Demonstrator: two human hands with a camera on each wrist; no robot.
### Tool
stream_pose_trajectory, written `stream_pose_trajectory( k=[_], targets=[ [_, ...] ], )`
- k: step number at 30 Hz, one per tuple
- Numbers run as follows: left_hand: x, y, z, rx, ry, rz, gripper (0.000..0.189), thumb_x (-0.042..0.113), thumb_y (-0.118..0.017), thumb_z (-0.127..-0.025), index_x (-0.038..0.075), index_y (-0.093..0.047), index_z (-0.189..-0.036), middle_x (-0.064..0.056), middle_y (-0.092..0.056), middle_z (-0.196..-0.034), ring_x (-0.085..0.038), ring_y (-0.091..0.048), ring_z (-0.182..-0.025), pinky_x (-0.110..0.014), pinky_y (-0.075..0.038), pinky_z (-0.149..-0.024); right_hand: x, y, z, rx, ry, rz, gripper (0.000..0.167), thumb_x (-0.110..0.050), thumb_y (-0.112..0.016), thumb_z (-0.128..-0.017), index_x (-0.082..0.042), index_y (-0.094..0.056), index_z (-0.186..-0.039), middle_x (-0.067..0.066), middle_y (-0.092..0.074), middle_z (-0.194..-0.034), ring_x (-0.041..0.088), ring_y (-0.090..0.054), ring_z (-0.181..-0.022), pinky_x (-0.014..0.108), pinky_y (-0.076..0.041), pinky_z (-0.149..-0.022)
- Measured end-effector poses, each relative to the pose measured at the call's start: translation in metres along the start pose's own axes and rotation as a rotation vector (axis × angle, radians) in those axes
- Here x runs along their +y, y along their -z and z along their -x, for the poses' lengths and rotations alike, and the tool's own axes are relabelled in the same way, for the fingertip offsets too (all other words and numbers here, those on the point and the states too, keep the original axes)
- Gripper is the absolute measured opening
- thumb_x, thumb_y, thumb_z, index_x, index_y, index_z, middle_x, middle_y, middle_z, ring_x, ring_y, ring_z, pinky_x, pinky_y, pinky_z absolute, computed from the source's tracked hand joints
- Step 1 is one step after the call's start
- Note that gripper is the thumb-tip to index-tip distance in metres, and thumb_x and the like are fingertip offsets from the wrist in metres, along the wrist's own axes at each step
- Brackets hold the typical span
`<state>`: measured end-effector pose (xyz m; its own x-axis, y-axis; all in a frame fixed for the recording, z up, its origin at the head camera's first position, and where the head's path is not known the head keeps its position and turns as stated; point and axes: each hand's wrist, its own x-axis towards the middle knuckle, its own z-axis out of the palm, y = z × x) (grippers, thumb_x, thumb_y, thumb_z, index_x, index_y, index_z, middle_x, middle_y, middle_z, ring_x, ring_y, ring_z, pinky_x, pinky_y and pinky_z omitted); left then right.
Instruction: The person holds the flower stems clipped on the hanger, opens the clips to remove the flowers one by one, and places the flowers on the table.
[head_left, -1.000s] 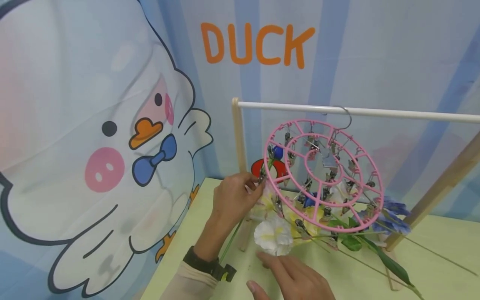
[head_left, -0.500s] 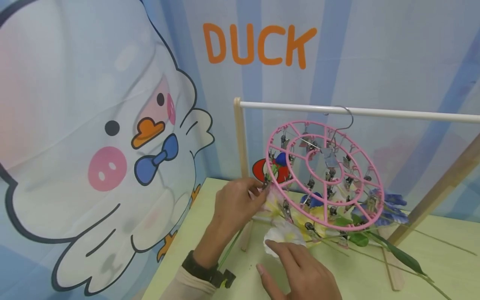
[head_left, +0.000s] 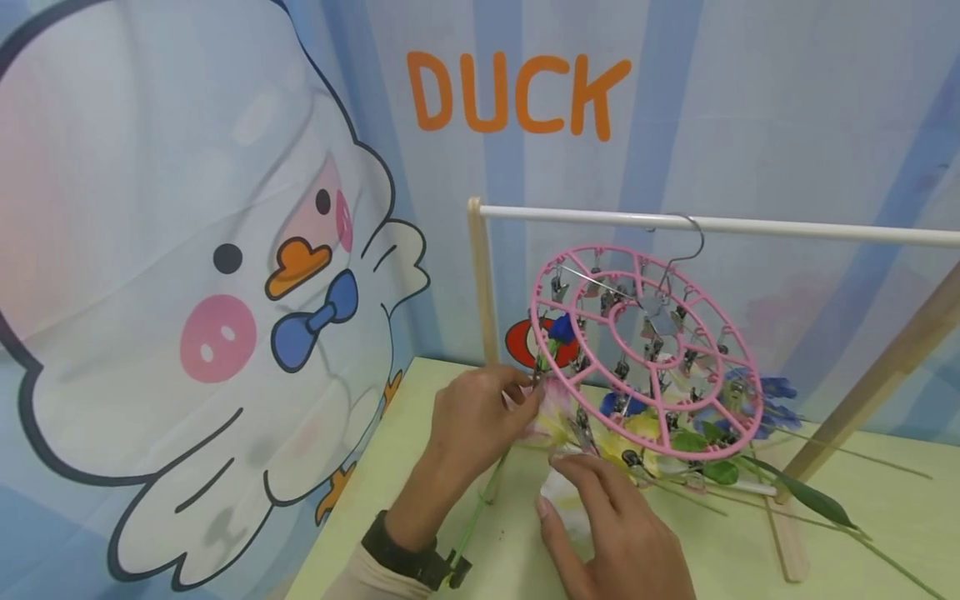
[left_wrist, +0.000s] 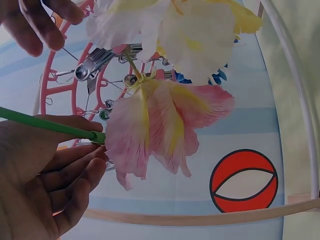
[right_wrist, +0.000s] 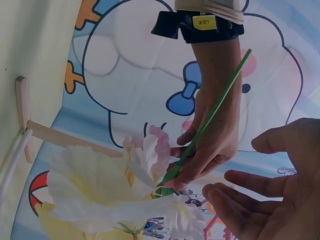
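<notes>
A pink round clip hanger (head_left: 645, 450) hangs tilted from a white rail, metal clips dangling below it. At its left rim my left hand (head_left: 483, 417) pinches a metal clip between thumb and fingertips; the clip is mostly hidden. A blue artificial rose (head_left: 561, 327) stands just above those fingertips, its green stem (left_wrist: 47, 126) running down along the thumb in the left wrist view. My right hand (head_left: 618, 529), fingers loosely bent and holding nothing, is in front of a white flower (head_left: 564, 500). A pink-and-yellow flower (left_wrist: 165, 125) hangs beside my left fingertips.
The white rail (head_left: 795, 225) rests on wooden posts (head_left: 483, 292) above the light green table (head_left: 900, 517). Yellow blooms (head_left: 626, 442) and blue-violet flowers (head_left: 776, 404) hang under the hanger, their long stems sticking out right. A duck-printed cloth (head_left: 187, 167) covers the left side.
The hanger has turned slightly, its clips swinging. My left hand has shifted slightly right and down, still at the clip. My right hand has moved up and right, in front of the white flower.
</notes>
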<state>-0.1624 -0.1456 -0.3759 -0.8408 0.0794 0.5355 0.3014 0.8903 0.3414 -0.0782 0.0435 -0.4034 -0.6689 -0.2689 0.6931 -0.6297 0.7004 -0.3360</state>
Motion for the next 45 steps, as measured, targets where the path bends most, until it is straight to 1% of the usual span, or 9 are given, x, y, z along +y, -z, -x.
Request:
stream_pose_trajectory(
  k=[6,8,9,15,22,26,32,42,45],
  targets=[
    [0.004,0.003,0.003,-0.002,-0.003,0.012,0.022,0.036,-0.083,-0.093,0.015,-0.084,-0.1,0.005,-0.08,-0.083,-0.006,-0.069,-0.063,-0.015,-0.045,-0.05,0.001,0.001,-0.005,-0.01,-0.03,0.011,0.039,-0.03,-0.086,-0.088,-0.015,-0.075,-0.122,0.005,-0.074,-0.117,0.022,-0.075,-0.098,0.035,-0.06,-0.063],
    [0.006,0.004,0.005,-0.004,-0.005,0.02,0.022,0.036,-0.083,-0.093,0.015,-0.084,-0.1,0.005,-0.08,-0.082,-0.006,-0.068,-0.062,-0.014,-0.044,-0.05,0.001,0.001,-0.006,-0.026,-0.048,0.007,0.04,-0.028,-0.087,-0.087,-0.014,-0.074,-0.122,0.006,-0.074,-0.119,0.022,-0.074,-0.098,0.034,-0.059,-0.064],
    [0.006,0.005,0.006,-0.006,-0.006,0.023,0.021,0.035,-0.083,-0.093,0.015,-0.084,-0.1,0.005,-0.08,-0.082,-0.005,-0.067,-0.062,-0.014,-0.043,-0.05,0.001,0.002,-0.007,-0.034,-0.058,0.002,0.041,-0.027,-0.088,-0.086,-0.014,-0.074,-0.123,0.006,-0.073,-0.119,0.02,-0.074,-0.096,0.032,-0.058,-0.062],
    [0.011,0.009,0.011,-0.011,-0.008,0.025,0.02,0.033,-0.084,-0.093,0.015,-0.084,-0.101,0.004,-0.079,-0.081,-0.004,-0.066,-0.061,-0.013,-0.043,-0.05,0.001,0.001,-0.011,-0.06,-0.112,-0.05,0.04,-0.022,-0.086,-0.09,-0.011,-0.073,-0.126,0.007,-0.072,-0.122,0.011,-0.067,-0.077,0.024,-0.053,-0.059],
    [0.015,0.012,0.015,-0.016,0.007,0.012,0.021,0.035,-0.085,-0.091,0.016,-0.084,-0.101,0.006,-0.078,-0.08,-0.003,-0.064,-0.06,-0.012,-0.042,-0.05,0.001,-0.001,-0.017,-0.089,-0.171,-0.09,0.041,-0.022,-0.079,-0.097,-0.009,-0.07,-0.135,0.006,-0.071,-0.122,0.013,-0.071,-0.087,0.028,-0.059,-0.065],
    [0.018,0.015,0.018,-0.019,0.012,0.017,0.021,0.034,-0.086,-0.091,0.016,-0.084,-0.1,0.006,-0.078,-0.079,-0.003,-0.064,-0.06,-0.012,-0.042,-0.05,0.002,-0.003,-0.018,-0.083,-0.16,-0.108,0.04,-0.019,-0.079,-0.097,-0.008,-0.069,-0.134,0.006,-0.07,-0.122,0.013,-0.071,-0.09,0.027,-0.06,-0.067],
    [0.02,0.018,0.023,-0.013,-0.004,0.013,0.019,0.033,-0.085,-0.092,0.015,-0.084,-0.098,0.005,-0.078,-0.079,-0.003,-0.065,-0.06,-0.012,-0.042,-0.05,0.004,-0.004,-0.02,-0.073,-0.138,-0.14,0.039,-0.014,-0.079,-0.096,-0.007,-0.068,-0.133,0.006,-0.07,-0.121,0.014,-0.072,-0.093,0.025,-0.06,-0.068],
    [0.025,0.022,0.029,-0.018,0.002,0.015,0.02,0.035,-0.084,-0.093,0.016,-0.084,-0.098,0.005,-0.077,-0.077,-0.002,-0.064,-0.06,-0.011,-0.04,-0.05,0.005,-0.002,-0.024,-0.082,-0.13,-0.145,0.04,-0.011,-0.08,-0.095,-0.009,-0.068,-0.132,0.007,-0.071,-0.12,0.012,-0.073,-0.089,0.024,-0.06,-0.066],
    [0.026,0.022,0.031,-0.014,-0.007,0.007,0.018,0.033,-0.084,-0.092,0.016,-0.084,-0.099,0.006,-0.077,-0.077,-0.003,-0.066,-0.061,-0.012,-0.043,-0.051,0.006,-0.001,-0.025,-0.09,-0.125,-0.139,0.041,-0.012,-0.081,-0.095,-0.01,-0.068,-0.133,0.006,-0.071,-0.12,0.013,-0.074,-0.089,0.024,-0.06,-0.067]
  ],
)
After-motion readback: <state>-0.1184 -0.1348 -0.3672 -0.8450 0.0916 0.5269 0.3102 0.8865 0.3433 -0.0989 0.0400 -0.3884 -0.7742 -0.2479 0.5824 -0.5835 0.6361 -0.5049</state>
